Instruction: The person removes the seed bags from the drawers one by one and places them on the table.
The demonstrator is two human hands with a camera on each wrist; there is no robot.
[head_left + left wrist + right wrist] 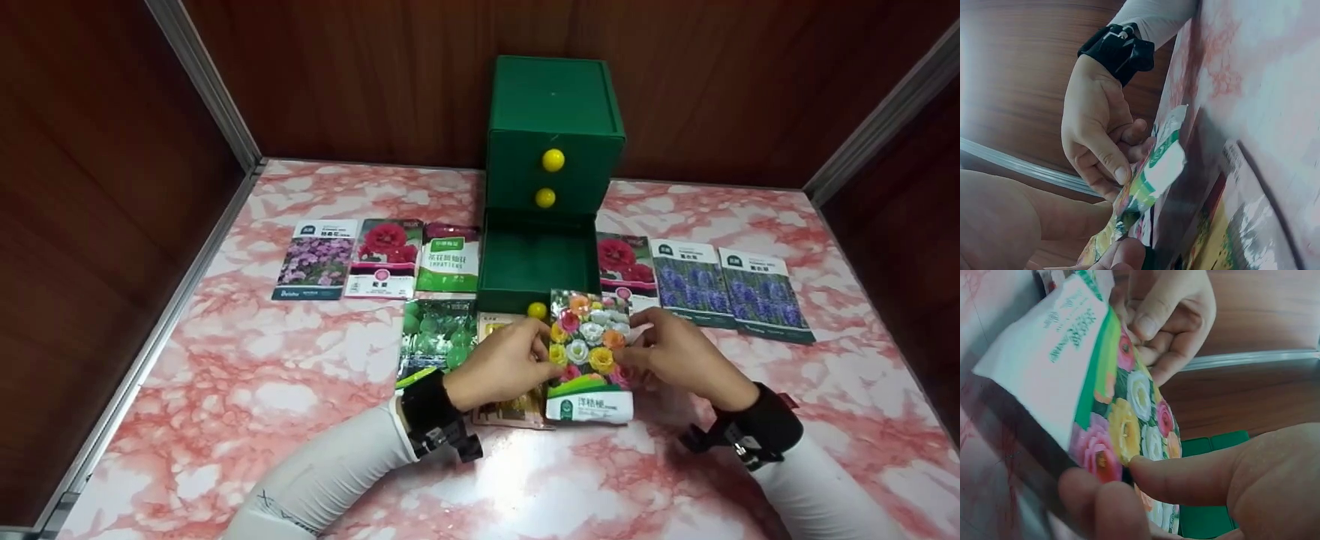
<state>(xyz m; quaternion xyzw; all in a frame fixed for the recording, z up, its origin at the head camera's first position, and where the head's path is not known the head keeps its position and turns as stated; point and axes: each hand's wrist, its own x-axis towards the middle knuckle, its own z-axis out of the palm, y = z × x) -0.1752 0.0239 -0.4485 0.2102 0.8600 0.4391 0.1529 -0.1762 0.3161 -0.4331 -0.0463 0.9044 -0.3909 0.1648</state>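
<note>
Both hands hold one seed packet [590, 352] printed with pink, yellow, white and orange flowers above a white lower band. My left hand [504, 358] pinches its left edge between thumb and fingers. On the opposite edge, my right hand [679, 354] grips it the same way, the thumb lying on the flower print [1143, 396]. In the right wrist view the packet is tilted, its white end raised over the marbled table. A brown-and-yellow packet [517, 411] lies under my left hand, partly covered. Beside it is a packet with round green leaves [435, 337].
Behind the hands stands a green drawer cabinet [555, 97], its bottom drawer [536, 262] pulled out. Left of it lie purple [315, 259], red [384, 259] and green-white [448, 259] flower packets. Right of it are another red packet [624, 259] and two lavender packets [691, 281].
</note>
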